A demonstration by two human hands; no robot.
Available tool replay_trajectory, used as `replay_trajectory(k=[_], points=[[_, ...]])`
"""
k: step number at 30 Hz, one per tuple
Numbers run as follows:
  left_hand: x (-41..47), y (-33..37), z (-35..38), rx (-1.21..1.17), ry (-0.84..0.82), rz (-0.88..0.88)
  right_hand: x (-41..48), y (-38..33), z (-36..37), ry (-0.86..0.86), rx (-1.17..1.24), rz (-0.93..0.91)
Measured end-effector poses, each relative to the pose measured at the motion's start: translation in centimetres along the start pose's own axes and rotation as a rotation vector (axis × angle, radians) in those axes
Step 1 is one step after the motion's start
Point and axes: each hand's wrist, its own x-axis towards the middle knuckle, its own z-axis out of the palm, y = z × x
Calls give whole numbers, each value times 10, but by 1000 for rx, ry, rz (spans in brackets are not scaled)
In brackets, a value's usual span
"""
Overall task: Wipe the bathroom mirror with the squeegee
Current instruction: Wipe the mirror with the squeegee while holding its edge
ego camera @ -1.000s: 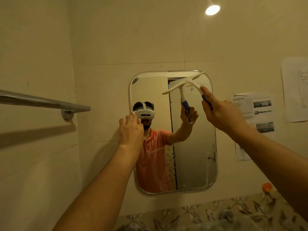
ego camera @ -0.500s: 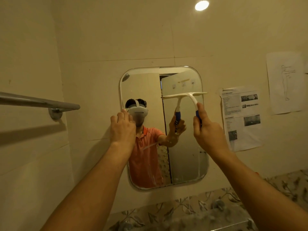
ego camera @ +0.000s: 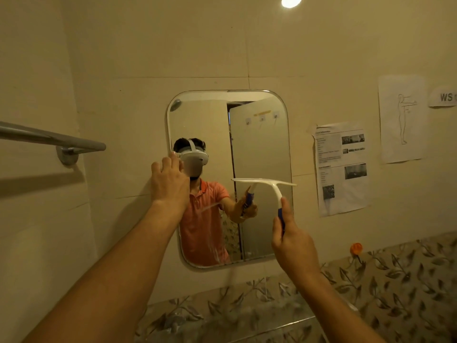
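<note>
A rounded rectangular mirror (ego camera: 262, 144) hangs on the beige tiled wall. My right hand (ego camera: 293, 241) grips the blue handle of a white squeegee (ego camera: 268, 183). Its blade lies level across the right half of the glass, about halfway down. My left hand (ego camera: 169, 181) rests flat on the mirror's left edge, fingers together and holding nothing. Wet streaks show on the lower part of the glass. The mirror reflects a person in an orange shirt with a headset.
A metal towel bar (ego camera: 53, 141) juts from the left wall. Papers (ego camera: 342, 169) (ego camera: 400, 118) are taped to the wall right of the mirror. An orange hook (ego camera: 356, 248) sits above the leaf-patterned tile band (ego camera: 395, 276). A ceiling light (ego camera: 291, 1) glows above.
My right hand has drawn the squeegee down the right side of the mirror, from the top corner to about mid-height, and the blade has levelled out. My left hand stays at the left edge.
</note>
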Motion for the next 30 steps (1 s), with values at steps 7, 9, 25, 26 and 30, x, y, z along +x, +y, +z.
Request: replay_trajectory(k=[7, 9, 25, 26, 30], points=[[-2, -2, -6, 10, -24, 15, 19, -30, -39, -54, 120, 3], [-2, -3, -7, 1, -24, 16, 47, -55, -59, -6, 184, -32], [-2, -3, -5, 27, -23, 26, 137, -148, -68, 63, -15, -158], [-3, -3, -5, 30, -18, 27, 128, -145, -64, 58, -12, -160], [-4, -7, -5, 3, 0, 28, 83, -127, -41, 3, 51, -150]])
